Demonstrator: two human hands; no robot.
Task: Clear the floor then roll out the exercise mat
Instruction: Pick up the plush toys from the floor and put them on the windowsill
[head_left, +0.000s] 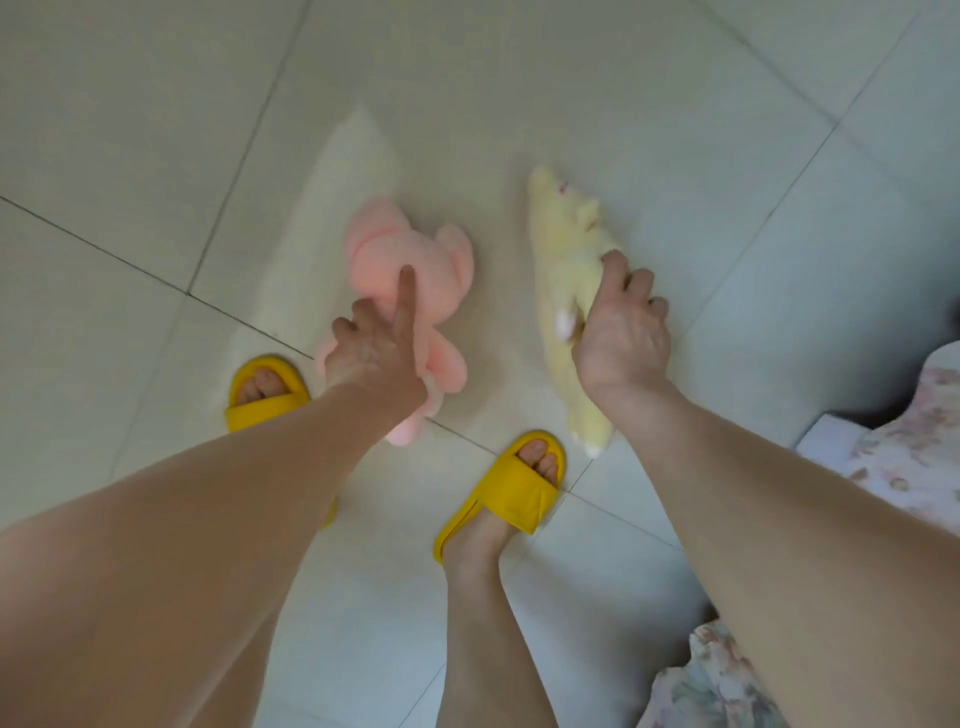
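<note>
Her left hand (371, 358) clamps the pink plush toy (410, 260), forefinger laid along its length, while right-hand fingers (631, 288) wrap the yellow plush toy (563, 244) lengthwise.

Pink plush (410, 270) and yellow plush (563, 249) clutter open tiles (571, 78) (ahead).

no readable text, no labels, no brands, no numbers anywhere in view

The person has bare forearms, yellow open-toed slide slippers (504, 488), and a pale floral-print garment (893, 457).
</note>
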